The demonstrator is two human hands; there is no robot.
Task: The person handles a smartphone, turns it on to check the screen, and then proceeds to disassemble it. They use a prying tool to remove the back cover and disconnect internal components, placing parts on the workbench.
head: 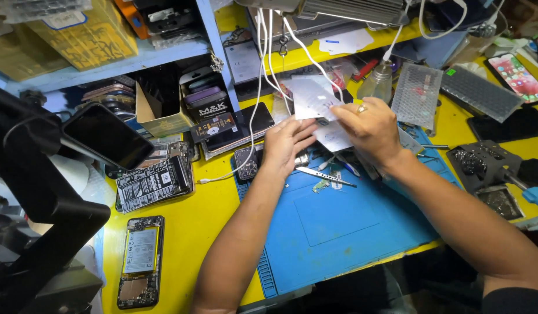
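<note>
From the head camera, your two hands meet at the far edge of the blue work mat (338, 227), the landmark for everything here. Your left hand (286, 142) lies flat with loose, spread fingers on the pale plastic sleeves (315, 110) at the mat's far-left corner, pressing rather than gripping. Your right hand (370, 128), wearing one ring, curls over the same sleeves from the right, fingertips pinching the top sheet's edge. At least two sheets overlap there; an exact count is not clear.

Just toward you from the hands, one pair of tweezers (324, 174) lies on the mat, with a small green circuit part (321, 185) beside it. The near half of the mat is bare, and this is your widest open room; its near edge runs along the yellow table (181, 232) edge.

Left of the mat, two opened phones lie well apart from it: one with a black battery (153, 183), one with a pale battery (141, 261). A third phone with a dark screen (109, 136) sits in a black stand farther left. Beyond the mat, three white cables (263, 58) hang down, crowding the space above your left hand. Right of the mat, two bubble-wrap pouches (417, 93) and a lit phone (516, 75) lie near the table's far-right corner.
</note>
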